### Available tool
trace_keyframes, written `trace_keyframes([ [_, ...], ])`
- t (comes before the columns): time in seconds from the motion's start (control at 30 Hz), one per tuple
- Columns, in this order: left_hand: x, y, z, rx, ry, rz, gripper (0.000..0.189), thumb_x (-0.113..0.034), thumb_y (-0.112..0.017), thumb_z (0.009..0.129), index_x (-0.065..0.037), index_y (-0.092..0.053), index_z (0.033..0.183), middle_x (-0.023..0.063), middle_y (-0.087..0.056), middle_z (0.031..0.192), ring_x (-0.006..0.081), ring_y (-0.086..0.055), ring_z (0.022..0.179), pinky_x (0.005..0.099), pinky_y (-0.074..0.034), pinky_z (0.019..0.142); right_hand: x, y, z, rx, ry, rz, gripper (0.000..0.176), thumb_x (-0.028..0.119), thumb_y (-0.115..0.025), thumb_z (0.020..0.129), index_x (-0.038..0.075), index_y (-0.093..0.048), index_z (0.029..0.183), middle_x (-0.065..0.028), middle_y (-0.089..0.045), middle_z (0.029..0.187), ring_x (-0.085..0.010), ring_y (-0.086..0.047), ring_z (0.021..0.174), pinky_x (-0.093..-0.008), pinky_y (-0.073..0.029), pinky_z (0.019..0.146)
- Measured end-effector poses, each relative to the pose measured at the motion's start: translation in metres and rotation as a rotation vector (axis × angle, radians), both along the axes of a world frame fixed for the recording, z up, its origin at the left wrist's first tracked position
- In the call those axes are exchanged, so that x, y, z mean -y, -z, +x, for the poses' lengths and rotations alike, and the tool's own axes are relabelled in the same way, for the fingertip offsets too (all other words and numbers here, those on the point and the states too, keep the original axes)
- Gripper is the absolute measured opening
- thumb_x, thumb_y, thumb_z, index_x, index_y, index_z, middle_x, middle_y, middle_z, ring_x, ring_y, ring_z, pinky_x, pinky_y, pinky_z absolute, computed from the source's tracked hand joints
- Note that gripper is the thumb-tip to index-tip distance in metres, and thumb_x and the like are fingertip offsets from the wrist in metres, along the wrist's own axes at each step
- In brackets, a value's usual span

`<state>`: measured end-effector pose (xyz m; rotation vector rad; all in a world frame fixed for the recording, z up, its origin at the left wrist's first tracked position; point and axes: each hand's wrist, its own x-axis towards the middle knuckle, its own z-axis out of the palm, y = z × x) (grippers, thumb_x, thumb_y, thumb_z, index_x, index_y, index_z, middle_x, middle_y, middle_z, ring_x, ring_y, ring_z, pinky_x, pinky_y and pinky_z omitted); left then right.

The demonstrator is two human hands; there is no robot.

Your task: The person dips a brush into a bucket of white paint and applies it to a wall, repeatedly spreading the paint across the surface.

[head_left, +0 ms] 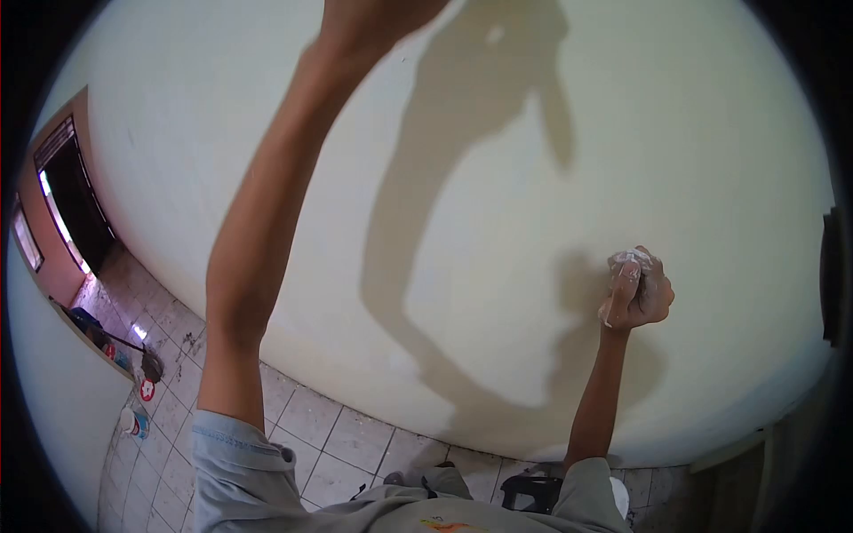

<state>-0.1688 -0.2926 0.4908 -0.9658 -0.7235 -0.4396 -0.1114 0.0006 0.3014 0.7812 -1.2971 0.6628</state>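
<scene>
A pale cream wall (498, 275) fills the view before me. My left hand (382, 19) reaches high up to it, and the top edge of the view cuts off its fingers. Whatever they hold is out of sight, though the arm's shadow on the wall ends in a long narrow shape pointing down. Lower and to the right, my right hand (641, 298) is closed in a fist close to the wall. White putty-like paste (633, 258) shows on top of its curled fingers and smears the thumb.
A black stool (530, 491) stands on the tiled floor (346, 440) near my body, with a white round container (619, 497) beside it. At left are a small tub (135, 424), a red-and-white lid (147, 389) and a doorway (75, 200). A dark object (831, 275) is at the right edge.
</scene>
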Motion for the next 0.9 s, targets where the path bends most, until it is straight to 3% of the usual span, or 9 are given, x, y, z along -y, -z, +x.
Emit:
trace_keyframes([
  [0.1,-0.002,-0.033,-0.006,-0.113,0.072,-0.104,0.02,0.014,-0.061,0.073,0.002,-0.057,0.089,0.0127,-0.065,0.087,0.0257,-0.064,0.082,0.0285,-0.051,0.066,0.001,0.003,0.0,0.019,0.008,-0.019,0.016,0.003,-0.051,0.079,-0.008,-0.055,0.068,-0.0037,-0.042,0.046,-0.009,-0.033,0.04,-0.0252,-0.033,0.042],
  [0.13,0.018,0.013,-0.044,0.009,-0.292,0.066,0.016,0.002,-0.064,0.075,0.001,-0.059,0.09,0.0105,-0.063,0.088,0.0238,-0.061,0.083,0.0321,-0.048,0.071,0.001,0.005,0.001,0.011,0.006,-0.017,0.016,0.003,-0.051,0.08,-0.008,-0.055,0.068,-0.0041,-0.043,0.046,-0.0089,-0.034,0.04,-0.0252,-0.033,0.041],
  [0.2,0.011,0.075,-0.054,0.137,-0.34,0.038,0.018,-0.008,-0.067,0.072,-0.006,-0.065,0.09,0.0074,-0.065,0.087,0.0221,-0.062,0.08,0.0338,-0.049,0.07,0.001,0.004,0.0,-0.01,0.002,-0.011,0.016,0.003,-0.052,0.08,-0.008,-0.055,0.069,-0.005,-0.046,0.047,-0.0088,-0.035,0.04,-0.0252,-0.034,0.041],
  [0.23,-0.019,0.106,-0.007,0.134,-0.023,-0.159,0.022,-0.006,-0.065,0.067,-0.011,-0.069,0.088,0.0065,-0.069,0.085,0.0224,-0.067,0.077,0.0318,-0.054,0.065,0.0,0.004,0.0,-0.019,0.002,-0.011,0.016,0.003,-0.052,0.08,-0.008,-0.056,0.069,-0.0055,-0.047,0.048,-0.0089,-0.035,0.04,-0.0249,-0.034,0.041],
  [0.3,-0.016,0.206,0.021,0.548,-0.347,-0.422,0.029,-0.01,-0.064,0.071,-0.01,-0.069,0.1,0.0088,-0.068,0.1,0.0242,-0.066,0.093,0.0347,-0.055,0.081,0.004,0.003,0.0,-0.034,0.005,-0.021,0.017,0.003,-0.052,0.08,-0.009,-0.056,0.069,-0.0067,-0.049,0.05,-0.0091,-0.037,0.04,-0.0243,-0.034,0.04],
  [0.43,-0.042,0.365,0.066,0.896,0.002,-0.468,0.022,-0.009,-0.068,0.072,-0.009,-0.069,0.094,0.0109,-0.067,0.101,0.0256,-0.066,0.092,0.0354,-0.057,0.079,0.007,0.004,-0.002,-0.018,-0.018,-0.028,0.017,0.003,-0.052,0.08,-0.009,-0.056,0.069,-0.0085,-0.053,0.053,-0.0096,-0.038,0.04,-0.0241,-0.036,0.04],
  [0.53,-0.044,0.378,0.069,1.009,0.182,-0.406,0.028,-0.009,-0.073,0.068,-0.008,-0.068,0.095,0.0111,-0.067,0.1,0.0284,-0.066,0.092,0.0353,-0.057,0.076,0.004,0.003,-0.005,-0.045,0.005,-0.001,0.017,0.003,-0.052,0.08,-0.009,-0.056,0.07,-0.0081,-0.053,0.054,-0.0094,-0.038,0.04,-0.0241,-0.036,0.04],
  [0.67,-0.033,0.272,0.033,0.855,0.162,-0.357,0.029,-0.015,-0.069,0.073,-0.007,-0.068,0.101,0.01,-0.069,0.095,0.0289,-0.066,0.083,0.0373,-0.053,0.074,0.003,0.006,-0.005,-0.057,0.002,0.004,0.018,0.004,-0.052,0.081,-0.009,-0.056,0.069,-0.0075,-0.053,0.053,-0.009,-0.038,0.04,-0.0238,-0.036,0.039],
  [0.9,-0.019,0.04,0.019,0.114,-0.012,-0.002,0.019,0.007,-0.063,0.069,-0.001,-0.064,0.086,0.0113,-0.067,0.082,0.0261,-0.064,0.074,0.0289,-0.051,0.064,0.005,0.006,-0.002,-0.016,-0.012,-0.004,0.019,0.003,-0.053,0.083,-0.009,-0.055,0.068,-0.0061,-0.049,0.051,-0.0088,-0.037,0.042,-0.0236,-0.034,0.039],
])
